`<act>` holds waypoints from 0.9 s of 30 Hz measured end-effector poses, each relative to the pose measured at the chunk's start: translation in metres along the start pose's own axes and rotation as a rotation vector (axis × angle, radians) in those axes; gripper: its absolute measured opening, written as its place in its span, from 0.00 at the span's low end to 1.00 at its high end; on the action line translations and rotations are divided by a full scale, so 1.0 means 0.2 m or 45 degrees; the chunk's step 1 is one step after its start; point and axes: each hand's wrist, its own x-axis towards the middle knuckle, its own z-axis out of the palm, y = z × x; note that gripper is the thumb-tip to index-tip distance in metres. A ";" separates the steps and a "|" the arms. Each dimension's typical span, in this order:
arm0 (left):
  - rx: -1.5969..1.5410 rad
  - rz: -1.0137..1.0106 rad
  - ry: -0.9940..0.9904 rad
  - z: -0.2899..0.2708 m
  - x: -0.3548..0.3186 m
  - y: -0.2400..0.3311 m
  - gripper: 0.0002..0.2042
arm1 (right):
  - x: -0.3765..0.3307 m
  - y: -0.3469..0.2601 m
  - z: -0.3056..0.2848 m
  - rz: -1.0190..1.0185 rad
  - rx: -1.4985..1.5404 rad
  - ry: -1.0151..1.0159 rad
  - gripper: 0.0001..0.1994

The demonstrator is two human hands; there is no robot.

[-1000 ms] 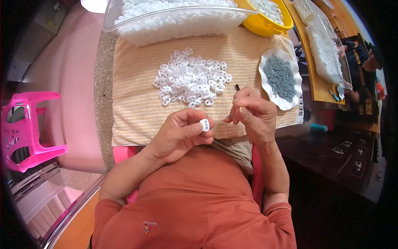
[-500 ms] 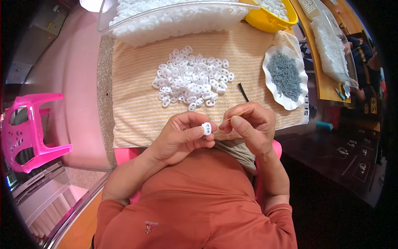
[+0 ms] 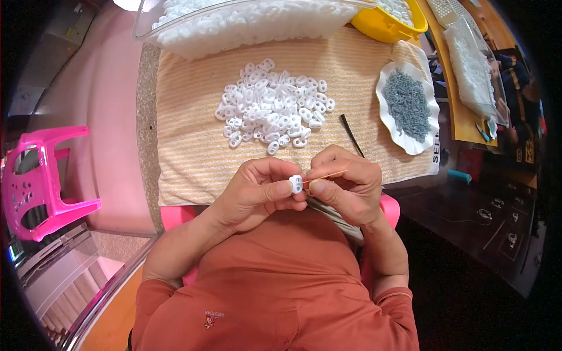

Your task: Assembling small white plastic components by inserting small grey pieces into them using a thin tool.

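Between the thumb and fingers of my left hand (image 3: 257, 186) is a small white plastic piece with two holes (image 3: 296, 183), like a double-hole cord lock. My right hand (image 3: 346, 182) pinches a thin tan stick (image 3: 335, 174), its near end close to the white piece's right side; whether it touches or enters a hole I cannot tell. Just beyond my hands, a pile of similar white two-holed pieces (image 3: 272, 105) lies on a striped towel (image 3: 187, 117). A thin black strip (image 3: 352, 134) lies beyond my right hand.
A white wavy-rimmed plate (image 3: 380, 114) at the right holds many small grey pieces (image 3: 405, 105). Along the far edge stand a clear bin (image 3: 252, 35) full of white pieces and a yellow basket (image 3: 389, 29). A pink plastic stool (image 3: 44, 181) lies on its side at the left.
My right hand has moved slightly left and closer to my left hand, bringing the stick up to the white piece. The white piece stays held in my left hand.
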 end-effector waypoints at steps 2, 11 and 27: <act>-0.003 -0.003 0.001 0.00 0.00 0.00 0.11 | 0.00 0.00 0.00 0.015 0.017 0.008 0.06; 0.006 0.006 0.022 0.00 -0.01 0.00 0.11 | -0.01 0.03 -0.01 0.011 0.001 -0.015 0.06; 0.029 0.008 0.017 0.00 -0.01 -0.01 0.11 | -0.01 0.03 -0.01 -0.042 -0.017 -0.028 0.05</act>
